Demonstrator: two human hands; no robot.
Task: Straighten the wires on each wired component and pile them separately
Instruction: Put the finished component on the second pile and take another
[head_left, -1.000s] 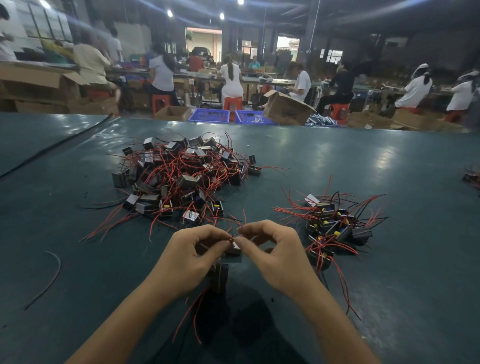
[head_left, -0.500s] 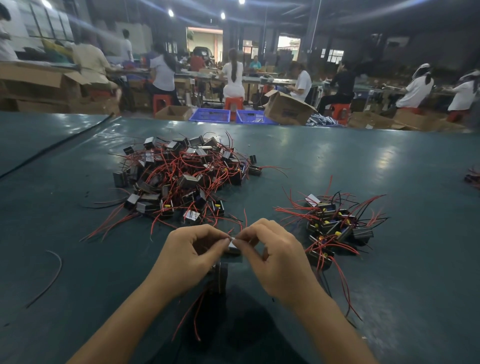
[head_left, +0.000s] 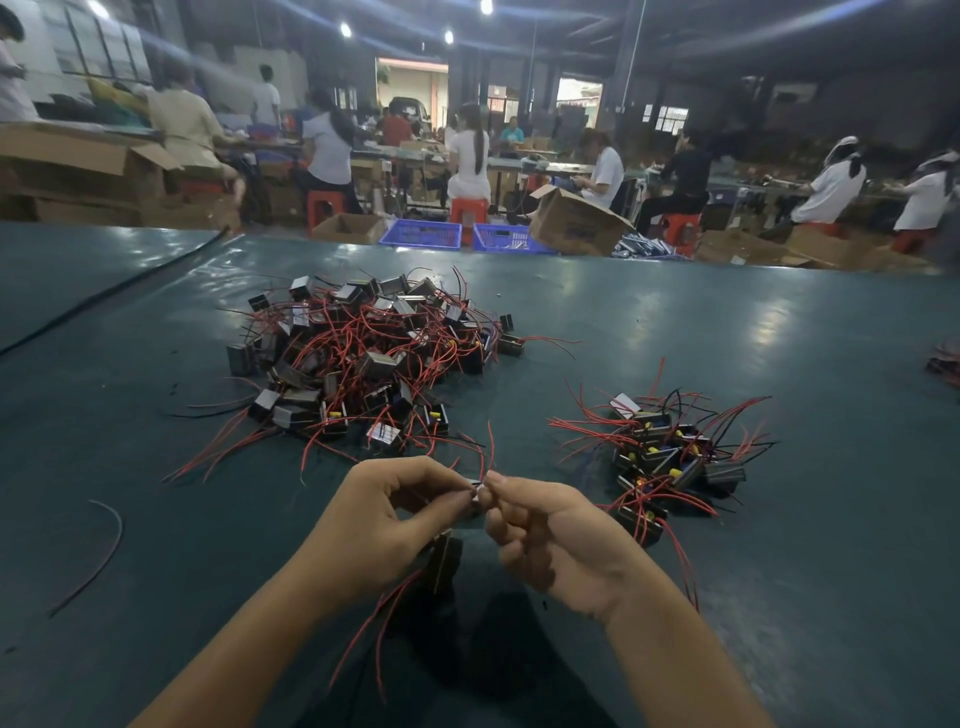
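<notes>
Head view, looking down over both forearms onto the green table (head_left: 779, 338). Notes from my remote seat:

Left hand (head_left: 384, 514): fingers curled, thumb and forefinger closed in a pinch at the top end of one wired component (head_left: 448, 564). Right hand (head_left: 556, 540): same posture, thumb and forefinger pinched, the other fingers curled under. The two sets of fingertips meet. I cannot tell whether the small bit between them is a wire end or a corner of the part.

The component's dark body hangs just under that meeting point, between the two palms, roughly upright and partly hidden by the left palm. Its red wires (head_left: 374, 631) trail down towards the camera from under the left hand, bent rather than straight.

Large pile (head_left: 363, 358): tangled components and red leads, beyond the left hand, with its nearest leads close to the knuckles. Small pile (head_left: 670, 457): right of the right hand, near but apart. Its leads fan outwards, and one red lead runs down beside the right wrist.

Also noted: a loose wire (head_left: 106, 551) curved on the table well left of the hands; a black cable (head_left: 114, 291) across the far left corner; blue baskets (head_left: 421, 234) and a cardboard box (head_left: 576, 218) past the far edge; seated people (head_left: 470, 156) at benches behind, blurred
</notes>
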